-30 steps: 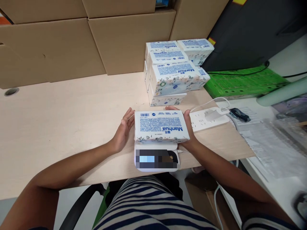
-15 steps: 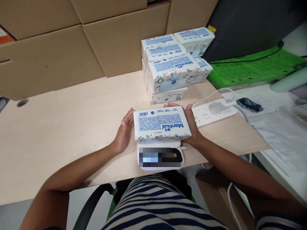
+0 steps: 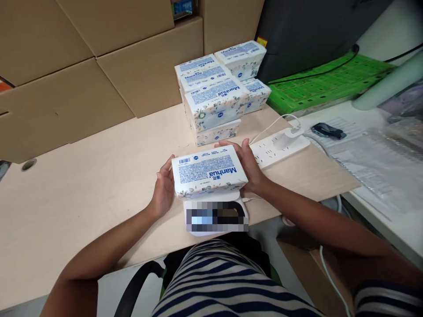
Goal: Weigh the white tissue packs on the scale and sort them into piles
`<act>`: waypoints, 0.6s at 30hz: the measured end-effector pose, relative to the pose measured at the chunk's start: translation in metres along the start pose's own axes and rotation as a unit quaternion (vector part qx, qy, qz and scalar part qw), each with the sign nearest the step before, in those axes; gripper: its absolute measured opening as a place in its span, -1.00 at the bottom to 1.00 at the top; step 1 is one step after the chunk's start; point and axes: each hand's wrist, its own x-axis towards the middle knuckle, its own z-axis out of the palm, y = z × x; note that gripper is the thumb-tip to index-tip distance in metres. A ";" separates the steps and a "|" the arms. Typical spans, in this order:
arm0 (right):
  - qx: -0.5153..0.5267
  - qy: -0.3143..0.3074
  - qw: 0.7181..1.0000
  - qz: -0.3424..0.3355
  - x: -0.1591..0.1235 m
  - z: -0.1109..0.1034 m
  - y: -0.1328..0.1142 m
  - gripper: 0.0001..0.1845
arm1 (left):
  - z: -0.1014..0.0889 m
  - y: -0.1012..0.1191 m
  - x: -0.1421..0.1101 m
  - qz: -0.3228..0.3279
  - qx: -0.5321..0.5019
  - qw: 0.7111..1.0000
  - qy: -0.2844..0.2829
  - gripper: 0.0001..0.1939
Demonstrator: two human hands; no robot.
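A white pack of tissues (image 3: 209, 169) with blue print and a flower border sits over a white scale-like device (image 3: 211, 194), whose front panel is blurred out. My left hand (image 3: 164, 189) lies along the pack's left side, its fingers against the edge. Against the right end rests my right hand (image 3: 246, 165), thumb raised and fingers reaching around the far corner. Between both hands the pack is clasped. Its underside is hidden, so whether it touches the device I cannot tell.
Several like packs (image 3: 214, 103) are stacked at the back, before cardboard boxes (image 3: 152, 66). To the right lie a white power strip (image 3: 280, 147), a green plastic crate (image 3: 324, 86), a dark strapped item (image 3: 327, 130) and clear plastic bags (image 3: 390, 163). A cable hole (image 3: 28, 164) is at far left.
The view has shifted a little, moving the stack and pack leftward in the picture. My left hand is now closer against the pack's side. My right hand keeps its place at the other end.
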 end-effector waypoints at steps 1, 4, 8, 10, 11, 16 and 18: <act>-0.001 -0.001 1.000 -0.002 0.000 0.000 0.000 -0.03 | 0.000 0.000 0.000 0.000 -0.002 1.000 -0.003 -0.22; -0.011 -0.008 1.000 -0.014 0.000 0.000 0.001 -0.02 | -0.001 -0.001 0.001 0.001 -0.002 1.000 -0.009 -0.23; -0.031 -0.011 0.999 -0.021 0.000 0.001 0.000 0.01 | -0.004 -0.003 0.001 0.005 0.005 1.000 -0.009 -0.24; -0.032 -0.007 0.999 -0.015 0.000 0.001 0.000 0.03 | -0.005 -0.004 0.001 0.006 0.006 1.000 -0.013 -0.23; -0.033 -0.006 0.999 -0.013 -0.001 0.002 -0.001 0.03 | -0.005 -0.004 0.001 0.007 0.007 1.000 -0.015 -0.23; -0.048 0.001 0.999 -0.020 -0.002 0.003 -0.002 0.04 | -0.003 -0.004 0.000 0.014 0.017 1.000 -0.016 -0.23; -0.054 -0.001 0.998 -0.022 -0.002 0.003 -0.002 0.05 | -0.002 -0.005 0.000 0.018 0.018 1.000 -0.016 -0.24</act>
